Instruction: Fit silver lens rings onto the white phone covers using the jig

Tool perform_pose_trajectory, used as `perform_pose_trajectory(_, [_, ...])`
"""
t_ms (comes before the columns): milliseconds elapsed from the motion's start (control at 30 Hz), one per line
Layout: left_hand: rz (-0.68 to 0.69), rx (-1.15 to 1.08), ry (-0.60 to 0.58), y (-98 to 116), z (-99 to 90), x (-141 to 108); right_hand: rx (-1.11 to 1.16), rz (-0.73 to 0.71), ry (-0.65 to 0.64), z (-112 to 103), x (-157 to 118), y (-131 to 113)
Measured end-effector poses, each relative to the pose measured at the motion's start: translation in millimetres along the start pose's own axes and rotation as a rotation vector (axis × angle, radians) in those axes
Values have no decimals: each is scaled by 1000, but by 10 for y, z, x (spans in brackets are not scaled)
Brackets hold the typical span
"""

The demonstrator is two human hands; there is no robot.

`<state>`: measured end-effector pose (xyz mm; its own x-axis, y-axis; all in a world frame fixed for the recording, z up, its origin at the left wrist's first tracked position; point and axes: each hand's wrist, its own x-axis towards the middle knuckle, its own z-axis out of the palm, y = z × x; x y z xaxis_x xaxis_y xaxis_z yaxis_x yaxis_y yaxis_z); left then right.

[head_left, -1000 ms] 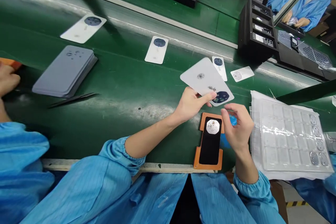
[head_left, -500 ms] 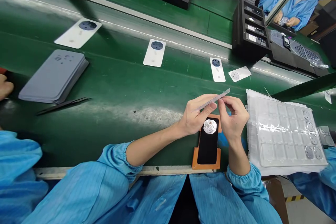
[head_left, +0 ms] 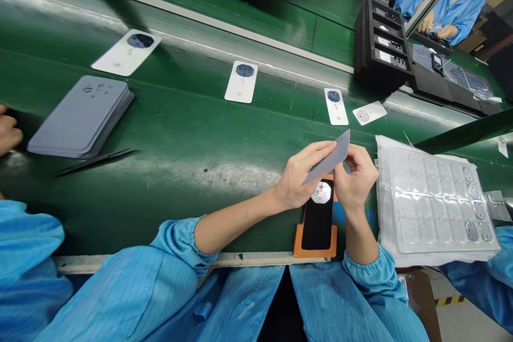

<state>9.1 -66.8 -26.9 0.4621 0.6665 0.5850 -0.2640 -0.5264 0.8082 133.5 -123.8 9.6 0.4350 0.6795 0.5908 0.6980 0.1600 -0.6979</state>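
Between the thumb and fingers of the left hand (head_left: 294, 176), a thin grey panel (head_left: 331, 159) is being held at a tilt, the grip being closed on its left part. At the panel's right edge, the thumb and fingertips of the right hand (head_left: 356, 176) are being brought close together in a bent pinch; whether the edge is being gripped by them cannot be told. Below the fingers of both hands, a black slab (head_left: 318, 227) with a round silvery patch (head_left: 321, 192) is being cradled by an orange fixture (head_left: 298, 246), its upper part being partly covered by the left hand. To the right of the right fingers, a clear tray (head_left: 430, 203) with round pieces is being supported on white sheets (head_left: 387, 214). Well left of the left fingers, a stack of grey panels (head_left: 76, 117) is being borne by the green table (head_left: 180, 133), with dark tweezers (head_left: 96, 162) just beside it.
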Motion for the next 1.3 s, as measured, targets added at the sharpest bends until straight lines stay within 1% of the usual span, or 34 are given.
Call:
perform_pose_trajectory(133, [45, 71, -50, -25, 22, -44, -91, -10, 15, 14, 20, -20])
perform_pose_trajectory(200, [30, 53, -59, -6, 49, -54, -121, -1, 12, 30, 29, -39])
perform_pose_trajectory(267, [-39, 10, -47, 18, 83, -54, -143, -4, 16, 48, 48, -39])
perform_pose_trajectory(300, [-104, -22, -31, 25, 96, -49, -157, -1, 17, 49, 66, -19])
perform_pose_trajectory(367, [-291, -134, 40, 14, 99, -22, -196, 58, 15, 0, 117, 83])
perform_pose_trajectory(400, [-396, -221, 89, -4, 81, 2, -223, 128, 15, -60, 146, 167])
perform_pose_trajectory(467, [-570, -432, 167, -56, 0, 69, -296, 333, 24, -257, 187, 381])
perform_pose_trajectory(533, [-662, -605, 206, -105, -120, 152, -381, 542, -1, -512, 162, 607])
perform_pose_trajectory(600, [-685, -660, 219, -127, -236, 227, -455, 668, -127, -742, 36, 783])
perform_pose_trajectory(667, [-664, -618, 222, -111, -313, 270, -506, 685, -327, -887, -172, 876])
perform_pose_trajectory(733, [-617, -527, 188, -55, -349, 272, -564, 630, -503, -948, -392, 899])
perform_pose_trajectory(767, [-593, -465, 164, -13, -358, 257, -601, 594, -556, -963, -481, 894])
perform_pose_trajectory(800, [-575, -384, 133, 37, -366, 232, -637, 561, -580, -978, -548, 882])
perform_pose_trajectory(867, [-524, -158, 32, 154, -386, 153, -693, 509, -548, -1027, -611, 842])
perform_pose_trajectory(900, [-470, -32, -54, 214, -395, 100, -700, 480, -514, -1062, -614, 811])
perform_pose_trajectory(933, [-392, 83, -164, 270, -400, 38, -687, 444, -482, -1097, -606, 771])
perform_pose_trajectory(1000, [-178, 277, -400, 354, -383, -110, -593, 341, -431, -1147, -583, 669])
perform_pose_trajectory(1033, [-65, 368, -497, 377, -356, -195, -522, 264, -424, -1149, -579, 612])
perform_pose_trajectory(1100, [95, 587, -619, 381, -267, -372, -392, 57, -468, -1103, -598, 512])
perform_pose_trajectory(1133, [135, 703, -653, 366, -212, -458, -357, -61, -508, -1060, -622, 478])
perform_pose_trajectory(1200, [169, 882, -703, 323, -107, -601, -352, -281, -591, -958, -685, 453])
perform_pose_trajectory(1233, [177, 939, -722, 301, -66, -653, -367, -364, -619, -911, -718, 461])
perform_pose_trajectory(1300, [210, 1005, -737, 269, -19, -716, -402, -474, -636, -842, -774, 503])
